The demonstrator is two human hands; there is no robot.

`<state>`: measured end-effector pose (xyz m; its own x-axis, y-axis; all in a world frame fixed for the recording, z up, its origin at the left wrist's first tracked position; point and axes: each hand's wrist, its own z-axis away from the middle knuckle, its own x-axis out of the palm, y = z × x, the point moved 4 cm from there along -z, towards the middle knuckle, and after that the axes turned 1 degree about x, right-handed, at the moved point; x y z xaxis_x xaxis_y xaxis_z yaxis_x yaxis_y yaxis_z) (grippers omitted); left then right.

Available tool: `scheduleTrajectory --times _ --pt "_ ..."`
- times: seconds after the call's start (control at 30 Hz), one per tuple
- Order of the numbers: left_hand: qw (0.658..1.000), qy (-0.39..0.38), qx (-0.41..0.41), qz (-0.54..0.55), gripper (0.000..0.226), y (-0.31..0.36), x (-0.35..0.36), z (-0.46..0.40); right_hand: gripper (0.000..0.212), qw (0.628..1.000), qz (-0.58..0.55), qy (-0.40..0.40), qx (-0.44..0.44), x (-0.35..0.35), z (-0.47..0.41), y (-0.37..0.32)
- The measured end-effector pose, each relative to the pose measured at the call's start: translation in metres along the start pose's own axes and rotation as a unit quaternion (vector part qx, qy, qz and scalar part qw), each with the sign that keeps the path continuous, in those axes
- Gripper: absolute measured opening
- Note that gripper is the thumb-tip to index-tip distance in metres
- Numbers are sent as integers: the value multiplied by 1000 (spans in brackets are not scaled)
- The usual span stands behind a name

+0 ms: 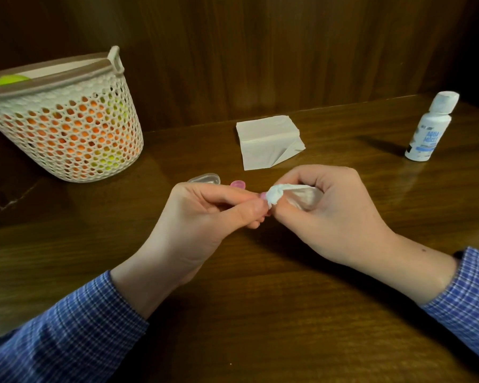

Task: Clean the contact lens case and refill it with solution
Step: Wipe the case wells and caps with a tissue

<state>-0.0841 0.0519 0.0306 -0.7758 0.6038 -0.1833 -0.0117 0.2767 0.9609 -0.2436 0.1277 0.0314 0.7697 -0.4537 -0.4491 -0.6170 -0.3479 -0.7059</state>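
Currently, at upper left of the frame, a white perforated basket (67, 120) with a grey rim stands on the dark wooden table (260, 313), orange and yellow-green contents showing through its holes. Right of it, near frame centre, a clear plastic lid (205, 178) lies on the table, with a pink cap (237, 184) just beside it. Below these, the left hand (205, 217), in a blue checked sleeve (67, 327), has its fingers closed on a small pink part of the contact lens case (263, 195), which is almost wholly hidden. Touching that part is a twisted white tissue (277, 196), gripped between thumb and fingers of the right hand (329, 217); the tissue's tail runs back inside the curled fingers. Above the hands, a folded white napkin (268, 142) lies flat, one corner turned up. At upper right, a white solution bottle (429, 128) stands upright, cap on, well apart from both hands.
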Motion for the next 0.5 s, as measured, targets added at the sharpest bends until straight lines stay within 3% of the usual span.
scheduleTrajectory --times 0.13,0.23,0.33,0.5 --pt "999 2 36 -34 26 -1 0 1 2 997 59 1 -43 -1 -1 -1" --pt "996 -25 -66 56 33 -8 0 -4 7 992 81 11 -97 -6 -3 -2" --pt "972 -77 -181 127 38 -10 4 -6 6 983 92 -3 -157 -7 -3 -3" --pt "958 -134 -192 167 35 -14 1 -4 8 975 73 -34 -206 -5 -1 -5"
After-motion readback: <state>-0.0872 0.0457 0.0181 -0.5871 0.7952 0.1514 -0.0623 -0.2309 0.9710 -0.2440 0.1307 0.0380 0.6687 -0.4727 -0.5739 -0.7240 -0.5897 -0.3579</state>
